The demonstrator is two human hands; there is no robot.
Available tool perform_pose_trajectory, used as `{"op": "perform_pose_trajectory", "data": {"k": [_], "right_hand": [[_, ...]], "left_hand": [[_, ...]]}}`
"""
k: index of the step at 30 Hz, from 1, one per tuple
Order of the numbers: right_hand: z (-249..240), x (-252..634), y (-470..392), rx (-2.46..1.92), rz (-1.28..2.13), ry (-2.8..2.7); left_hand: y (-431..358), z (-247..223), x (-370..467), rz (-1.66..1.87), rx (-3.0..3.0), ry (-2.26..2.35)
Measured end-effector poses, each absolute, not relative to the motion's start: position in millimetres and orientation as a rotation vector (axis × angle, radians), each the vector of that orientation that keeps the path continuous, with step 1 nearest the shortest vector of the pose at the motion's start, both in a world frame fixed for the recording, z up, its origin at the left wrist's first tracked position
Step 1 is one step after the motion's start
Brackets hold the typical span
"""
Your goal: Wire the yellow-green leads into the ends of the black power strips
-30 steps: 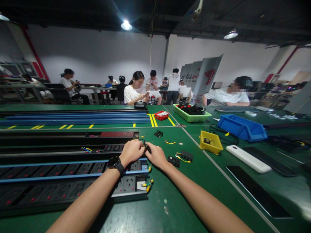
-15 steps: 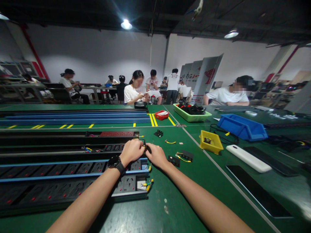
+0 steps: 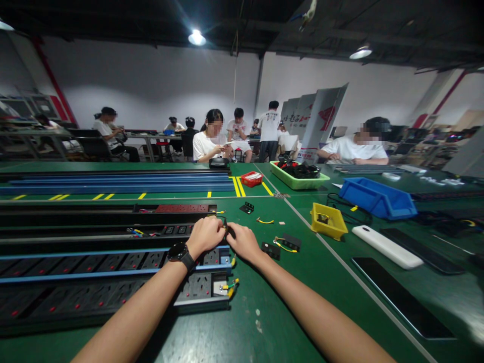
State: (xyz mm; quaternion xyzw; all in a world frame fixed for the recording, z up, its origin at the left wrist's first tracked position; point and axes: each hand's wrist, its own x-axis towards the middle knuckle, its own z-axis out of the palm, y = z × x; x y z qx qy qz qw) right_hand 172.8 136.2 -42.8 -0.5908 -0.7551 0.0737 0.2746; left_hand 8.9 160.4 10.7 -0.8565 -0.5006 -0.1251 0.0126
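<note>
My left hand (image 3: 206, 236), with a black watch at the wrist, is closed at the end of a black power strip (image 3: 177, 230). Thumb and fingers pinch a small dark part (image 3: 226, 226), mostly covered, probably a bracket. From the other side my right hand (image 3: 244, 243) closes on the same part, its fingertips meeting those of the left. Nearer to me lie a blue-edged socket strip (image 3: 132, 261) and another socket strip (image 3: 196, 287), whose end shows a yellow-green wire (image 3: 231, 288). Black brackets (image 3: 271, 250) and a short yellow wire (image 3: 265, 221) lie right of my hands.
To the right stand a yellow bin (image 3: 328, 222), a blue bin (image 3: 378, 199) and a green basket (image 3: 300, 179) of dark parts. A white case (image 3: 386, 247) and a dark phone-like slab (image 3: 403, 297) lie nearby. Blue rails (image 3: 117, 184) stretch across the back left. Co-workers sit beyond.
Both my hands keep almost the same place and grip at the strip's end. At the far right, a seated co-worker's head and arm have shifted slightly; a standing person behind has moved a little.
</note>
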Motion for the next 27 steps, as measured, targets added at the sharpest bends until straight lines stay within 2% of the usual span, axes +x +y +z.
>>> {"op": "perform_pose_trajectory", "data": {"k": [27], "right_hand": [[-48.9, 174.0, 142.1, -1.519, 0.262, -1.966]], "left_hand": [[161.3, 10.1, 8.1, -0.398, -2.677, -1.559]]}}
